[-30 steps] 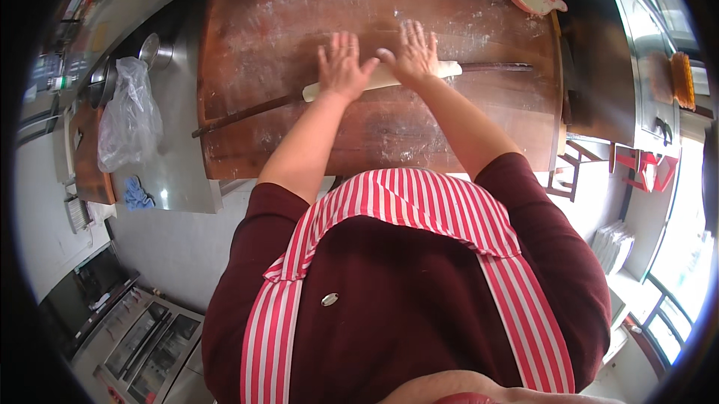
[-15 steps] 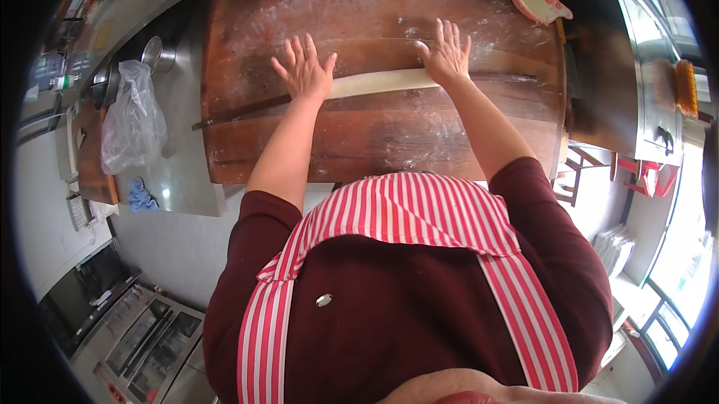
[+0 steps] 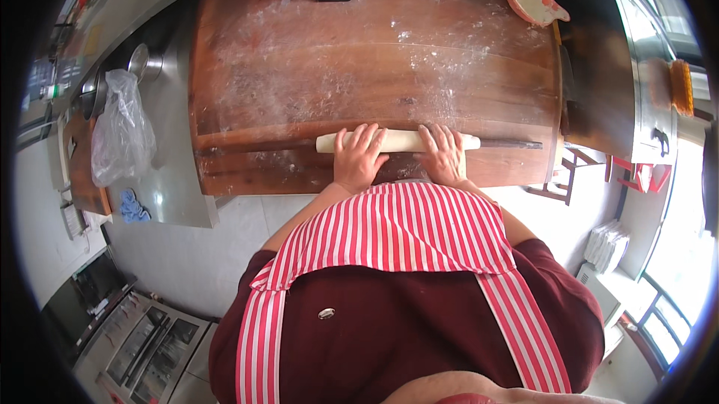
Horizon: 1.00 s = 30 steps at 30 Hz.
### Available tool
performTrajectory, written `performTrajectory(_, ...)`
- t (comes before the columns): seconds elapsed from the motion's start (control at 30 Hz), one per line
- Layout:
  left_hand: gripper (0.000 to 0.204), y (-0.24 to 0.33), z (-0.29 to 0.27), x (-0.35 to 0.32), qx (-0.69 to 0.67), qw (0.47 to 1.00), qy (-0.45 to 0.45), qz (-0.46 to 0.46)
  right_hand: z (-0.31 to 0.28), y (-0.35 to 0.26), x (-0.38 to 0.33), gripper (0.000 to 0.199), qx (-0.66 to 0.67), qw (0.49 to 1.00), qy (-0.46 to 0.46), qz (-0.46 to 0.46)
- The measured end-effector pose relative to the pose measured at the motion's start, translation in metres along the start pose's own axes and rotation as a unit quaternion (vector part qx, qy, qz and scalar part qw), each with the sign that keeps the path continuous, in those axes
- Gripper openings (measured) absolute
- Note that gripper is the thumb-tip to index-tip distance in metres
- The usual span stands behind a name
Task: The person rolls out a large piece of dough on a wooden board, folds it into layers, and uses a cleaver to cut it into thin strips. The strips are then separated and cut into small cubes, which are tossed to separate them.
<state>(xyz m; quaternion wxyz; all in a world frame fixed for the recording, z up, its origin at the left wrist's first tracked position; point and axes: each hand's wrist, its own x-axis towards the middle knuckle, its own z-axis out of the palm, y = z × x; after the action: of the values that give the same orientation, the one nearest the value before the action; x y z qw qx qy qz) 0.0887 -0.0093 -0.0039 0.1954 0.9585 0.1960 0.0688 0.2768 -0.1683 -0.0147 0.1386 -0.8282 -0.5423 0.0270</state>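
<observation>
**One floured tabletop [image 3: 262, 44], one wrapped dough roll [image 3: 402, 141]**

Before you spreads the reddish-brown wooden tabletop, streaked with white flour. One long, thin, dark rod [image 3: 517, 145] lies along the tabletop's near edge. The pale, smooth, cylindrical dough roll sits around its middle, with the rod showing past both ends. One bowl [image 3: 533, 1], red-patterned with pale contents, stands at the tabletop's far right corner. By the tabletop's near edge, your left hand [image 3: 359, 155] and right hand [image 3: 445, 153] rest backs up on the roll, loosely open, fingers slightly spread and curved over it.
</observation>
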Motion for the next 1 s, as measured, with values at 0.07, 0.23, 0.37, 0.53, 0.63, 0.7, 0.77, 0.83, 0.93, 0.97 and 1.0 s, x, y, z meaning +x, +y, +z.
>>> performTrajectory(0.07,0.069,0.013,-0.016,0.009,0.012,1.0,-0.009,0.004,-0.034,-0.02,-0.004,0.074,-0.032,0.993,-0.083,0.077)
performTrajectory(0.23,0.067,-0.001,-0.036,0.11,0.099,0.993,0.069,-0.006,-0.032,-0.012,0.092,0.07,-0.063,0.99,-0.017,0.121)
performTrajectory(0.37,0.077,0.016,-0.009,0.058,0.038,0.999,-0.006,0.015,-0.002,-0.039,0.067,0.063,-0.031,0.994,-0.071,0.082)
performTrajectory(0.53,0.075,-0.016,-0.018,0.151,0.042,0.998,-0.002,-0.055,-0.009,-0.006,0.166,0.066,-0.081,0.987,-0.035,0.131)
performTrajectory(0.63,0.077,-0.049,-0.034,0.141,0.113,0.989,0.016,-0.095,-0.024,0.021,0.171,0.075,-0.038,0.982,-0.035,0.18)
performTrajectory(0.7,0.085,-0.047,-0.04,0.1,0.122,0.991,-0.016,-0.06,-0.028,0.039,0.114,0.079,-0.098,0.988,-0.039,0.115)
performTrajectory(0.77,0.088,-0.038,-0.032,0.05,0.065,0.995,0.009,-0.072,-0.049,0.028,0.055,0.081,-0.084,0.983,-0.112,0.114)
performTrajectory(0.83,0.089,-0.029,-0.036,0.028,0.063,0.993,-0.004,-0.096,-0.051,0.022,0.031,0.081,-0.042,0.987,-0.099,0.122)
performTrajectory(0.93,0.081,-0.041,-0.038,0.071,0.089,0.989,0.028,-0.115,-0.043,0.047,0.074,0.08,-0.096,0.982,-0.076,0.144)
performTrajectory(0.97,0.085,-0.052,-0.037,0.081,0.114,0.985,0.047,-0.121,-0.039,0.052,0.091,0.079,-0.093,0.984,-0.028,0.148)
performTrajectory(1.0,0.084,-0.059,-0.039,0.09,0.118,0.983,0.051,-0.129,-0.039,0.056,0.104,0.079,-0.085,0.986,-0.016,0.143)
